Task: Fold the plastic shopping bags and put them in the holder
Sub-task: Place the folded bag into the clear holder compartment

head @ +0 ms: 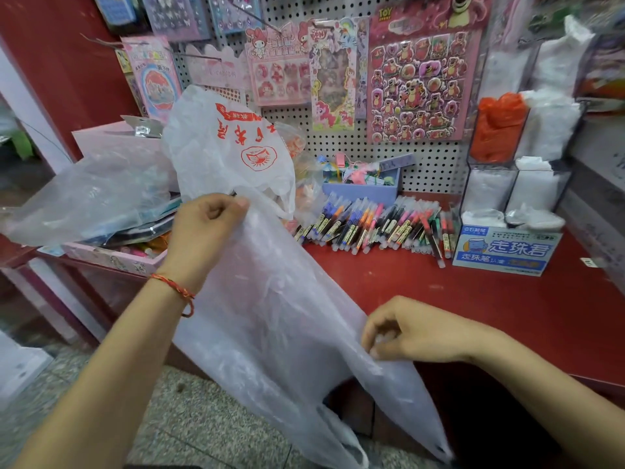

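A translucent white plastic shopping bag (270, 309) hangs stretched between my hands, over the front edge of the red counter (473, 299). My left hand (206, 225) pinches its upper edge near the counter's left side. My right hand (402, 330) pinches its right edge lower down. The bag's handles dangle toward the floor. Another white bag with red print (233, 147) stands crumpled behind my left hand. The clear acrylic holder (517, 157) at the right has compartments stuffed with white bags and one with an orange bag (497, 126).
A row of coloured pens (378, 225) lies along the back of the counter by a blue box (362, 187). A blue-and-white pen carton (504, 252) sits below the holder. Pink bins with clear plastic (101, 198) crowd the left. Sticker sheets hang on the pegboard (406, 157).
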Tool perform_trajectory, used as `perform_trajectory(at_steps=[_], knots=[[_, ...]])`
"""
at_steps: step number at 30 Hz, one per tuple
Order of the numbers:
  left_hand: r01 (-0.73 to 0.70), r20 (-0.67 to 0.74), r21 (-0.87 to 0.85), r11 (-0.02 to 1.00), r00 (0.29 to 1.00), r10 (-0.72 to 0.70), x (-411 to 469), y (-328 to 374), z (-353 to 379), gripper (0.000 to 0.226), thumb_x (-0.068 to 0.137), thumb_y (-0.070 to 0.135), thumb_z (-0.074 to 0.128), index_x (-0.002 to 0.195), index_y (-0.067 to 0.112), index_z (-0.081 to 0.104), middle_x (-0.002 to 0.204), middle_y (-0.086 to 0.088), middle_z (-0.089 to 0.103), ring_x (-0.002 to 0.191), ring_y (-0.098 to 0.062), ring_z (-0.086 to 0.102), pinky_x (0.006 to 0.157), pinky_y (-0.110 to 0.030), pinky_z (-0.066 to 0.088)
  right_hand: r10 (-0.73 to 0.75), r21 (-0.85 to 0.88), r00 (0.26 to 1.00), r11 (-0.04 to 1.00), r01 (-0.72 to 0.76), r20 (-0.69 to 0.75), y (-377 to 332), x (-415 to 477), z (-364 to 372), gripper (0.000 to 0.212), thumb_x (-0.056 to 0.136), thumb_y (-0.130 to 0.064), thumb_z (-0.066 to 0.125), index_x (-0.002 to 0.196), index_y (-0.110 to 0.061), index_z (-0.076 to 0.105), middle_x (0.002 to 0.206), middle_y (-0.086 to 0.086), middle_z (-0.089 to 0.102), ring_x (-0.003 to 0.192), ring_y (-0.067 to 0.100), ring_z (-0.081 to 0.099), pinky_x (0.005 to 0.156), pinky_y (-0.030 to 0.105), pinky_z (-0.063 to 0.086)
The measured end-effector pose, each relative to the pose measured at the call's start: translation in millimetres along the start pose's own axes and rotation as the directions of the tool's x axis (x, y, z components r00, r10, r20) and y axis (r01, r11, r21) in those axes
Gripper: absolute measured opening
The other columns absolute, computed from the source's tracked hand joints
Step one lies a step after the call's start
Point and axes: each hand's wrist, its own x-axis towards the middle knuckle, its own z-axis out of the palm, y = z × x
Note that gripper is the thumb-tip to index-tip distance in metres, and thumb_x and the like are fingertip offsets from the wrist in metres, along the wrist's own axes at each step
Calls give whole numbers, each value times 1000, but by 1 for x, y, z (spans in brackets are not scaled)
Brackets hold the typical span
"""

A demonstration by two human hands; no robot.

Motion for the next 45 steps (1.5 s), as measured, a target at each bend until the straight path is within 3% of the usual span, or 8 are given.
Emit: perform_trajectory(at_steps=[6, 11, 16, 27, 32, 35, 40, 45], knots=[[28, -42, -18, 999, 999, -29, 11, -9, -27, 25, 91, 16, 58, 66, 15, 59, 44, 16, 55, 43, 2, 45, 47, -13, 39, 45, 156, 984, 988, -18, -172, 11, -6, -15, 10, 83, -22, 70, 85, -14, 76, 79, 0, 74, 71, 3, 60, 70, 21, 46], [84, -123, -98, 992, 988, -96, 17, -17, -44, 32, 90, 25, 61, 59, 23, 66, 59, 3, 57, 66, -20, 48, 61, -29, 41, 17, 235, 984, 972, 25, -178, 17, -8, -19, 64, 54, -73, 70, 101, -30, 60, 108, -14, 63, 104, -2, 56, 92, 16, 41], [146, -104, -191, 971, 980, -168, 18, -23, -52, 21, 89, 26, 61, 72, 21, 71, 85, -8, 66, 89, -27, 59, 84, -46, 49, 116, 41, 980, 993, -110, -162, 16, -7, -9, 51, 66, -32, 83, 101, -32, 45, 104, -8, 57, 91, 7, 57, 79, 20, 47], [270, -133, -324, 906, 936, -327, 20, -48, -81, 45, 91, 14, 59, 50, 27, 72, 55, 14, 66, 60, -6, 62, 48, -14, 51, 142, 268, 944, 962, -61, -298, 23, -36, -61, 17, 76, -10, 70, 72, 0, 56, 48, 1, 53, 39, 4, 44, 39, 15, 35], [230, -149, -202, 952, 954, -262, 10, -51, -80, 32, 92, 18, 57, 63, 18, 70, 61, 7, 67, 65, -8, 62, 64, -18, 52, 252, -147, 841, 921, -360, -478, 42, -39, -69, 18, 70, -9, 80, 72, -12, 63, 63, -1, 61, 61, 16, 55, 54, 14, 39], [164, -100, -93, 982, 980, -173, 2, -50, -66, 23, 92, 20, 57, 76, 7, 66, 76, -8, 62, 78, -18, 54, 73, -29, 44, 116, -340, 840, 878, -336, -530, 18, -27, -64, 39, 75, -18, 77, 108, -23, 57, 99, -8, 58, 90, 9, 55, 76, 17, 37], [44, -64, -183, 982, 996, -56, -13, -32, -41, 21, 90, 8, 57, 72, 15, 65, 66, 9, 65, 60, 5, 55, 58, -5, 42, -131, -154, 909, 985, 75, -396, -66, 30, -33, 37, 80, -33, 70, 112, -31, 52, 112, -18, 58, 104, -6, 54, 94, 16, 42], [25, -30, -257, 966, 999, -34, -17, -28, -45, 19, 90, 7, 58, 74, 14, 66, 77, 0, 65, 64, 3, 57, 63, -8, 45, -68, 130, 983, 987, 91, -171, -103, 87, -14, 33, 80, -27, 72, 107, -18, 56, 113, 4, 65, 99, 9, 61, 97, 31, 46]])
